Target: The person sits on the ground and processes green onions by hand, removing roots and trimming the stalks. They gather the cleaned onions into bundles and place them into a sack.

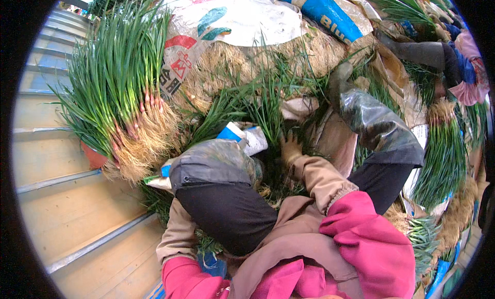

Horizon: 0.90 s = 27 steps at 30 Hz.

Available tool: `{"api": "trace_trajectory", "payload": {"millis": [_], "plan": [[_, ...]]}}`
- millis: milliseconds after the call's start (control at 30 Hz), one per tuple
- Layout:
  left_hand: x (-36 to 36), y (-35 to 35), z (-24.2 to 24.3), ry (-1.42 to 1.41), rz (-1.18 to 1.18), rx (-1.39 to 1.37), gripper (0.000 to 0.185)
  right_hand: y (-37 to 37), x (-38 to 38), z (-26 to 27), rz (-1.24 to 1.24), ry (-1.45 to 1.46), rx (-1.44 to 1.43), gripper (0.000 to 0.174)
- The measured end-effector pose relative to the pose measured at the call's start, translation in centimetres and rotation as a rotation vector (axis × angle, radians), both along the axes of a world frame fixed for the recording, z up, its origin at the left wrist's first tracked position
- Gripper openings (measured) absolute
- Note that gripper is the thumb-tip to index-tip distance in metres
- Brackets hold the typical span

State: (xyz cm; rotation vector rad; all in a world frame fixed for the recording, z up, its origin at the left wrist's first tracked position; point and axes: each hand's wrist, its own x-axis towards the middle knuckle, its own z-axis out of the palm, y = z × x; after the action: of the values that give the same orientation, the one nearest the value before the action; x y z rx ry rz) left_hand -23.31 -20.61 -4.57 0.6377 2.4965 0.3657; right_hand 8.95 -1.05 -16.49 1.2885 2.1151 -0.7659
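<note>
My right hand (291, 147), in a tan glove, lies between my bent legs with its fingers spread. It touches or hovers over loose green scallion leaves (272, 125); which of the two I cannot tell. My left hand is out of view, as its tan sleeve (178, 229) passes behind my left thigh. Beyond my left knee stands a thick bunch of scallions (127, 94), green tops up and pale roots down. A blue and white wrapped object (253, 139) sits just past that knee. A brown sheet (340, 140) is spread inside my right leg.
A white printed sack (247, 20) covers a heap of scallions with roots (317, 55) showing. A ribbed panel wall (77, 210) runs along the left. More scallions (442, 156) lie at the right. Another person's boot (413, 51) and clothing show at the upper right.
</note>
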Motion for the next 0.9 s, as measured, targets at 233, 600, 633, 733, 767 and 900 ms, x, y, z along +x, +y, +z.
{"api": "trace_trajectory", "payload": {"millis": [233, 600, 633, 733, 767, 900], "plan": [[-0.8, 1.7, 1.1, 0.020, -0.003, 0.122, 0.063, 1.3, 0.9, -2.4, -0.052, -0.027, 0.157, 0.091], [-6.1, -3.7, 15.9, 0.242, 0.147, 0.842, 0.034, 1.0, 0.0, -2.4, -0.066, 0.089, -0.007, 0.065], [-5.0, -4.3, 16.4, 0.241, 0.165, 0.830, 0.031, 0.4, -0.6, -5.4, -0.023, 0.110, -0.059, 0.061], [-2.6, -2.1, 17.2, 0.543, -0.129, 0.831, 0.034, 1.4, -0.8, -15.6, 0.585, 0.573, -0.168, 0.049], [-1.7, 0.6, 16.2, 0.550, -0.219, 0.846, 0.034, 3.7, 0.6, -18.5, 0.861, 0.838, -0.178, 0.046], [2.2, -0.4, 11.8, 0.370, -0.175, 0.648, 0.034, 0.2, -2.2, -17.7, 1.456, 1.192, -0.495, 0.033]]}}
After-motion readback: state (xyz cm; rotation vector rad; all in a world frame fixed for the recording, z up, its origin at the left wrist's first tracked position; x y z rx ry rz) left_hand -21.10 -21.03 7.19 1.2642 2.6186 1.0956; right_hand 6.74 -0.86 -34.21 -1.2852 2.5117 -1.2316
